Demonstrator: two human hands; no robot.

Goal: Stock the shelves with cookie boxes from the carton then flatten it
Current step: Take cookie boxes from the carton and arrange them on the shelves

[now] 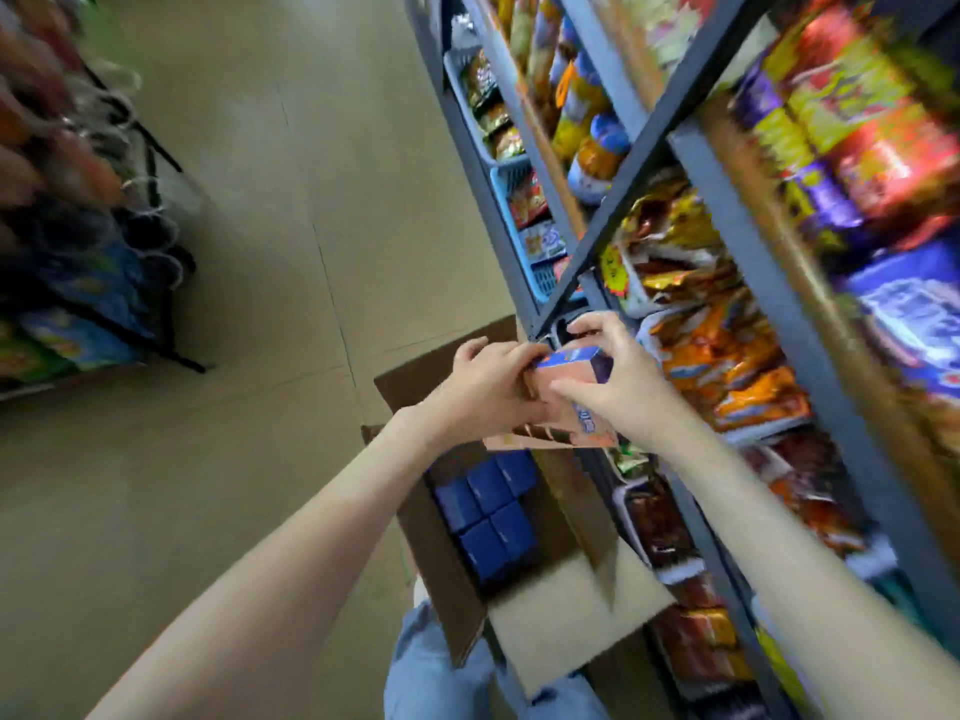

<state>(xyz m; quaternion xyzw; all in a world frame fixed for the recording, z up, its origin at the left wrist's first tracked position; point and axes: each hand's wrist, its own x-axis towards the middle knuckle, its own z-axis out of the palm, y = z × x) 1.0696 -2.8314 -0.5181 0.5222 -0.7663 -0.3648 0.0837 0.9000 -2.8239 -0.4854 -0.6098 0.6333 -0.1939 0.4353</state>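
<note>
Tan tiled floor (249, 252) across the left and middle. Far left, blurred wire rack (150, 163) hung with colourful packets. On the right, blue baskets (506, 184) of small snack packs, orange jars (597, 158) with blue lids, heaped orange snack bags (727, 366), and nearer, dark red packets (660, 527).

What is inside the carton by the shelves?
Several blue boxes sit packed together in the carton, only their tops showing. What lies under them is hidden. The left hand and right hand, gripping an orange box, cover the carton's far end.
</note>
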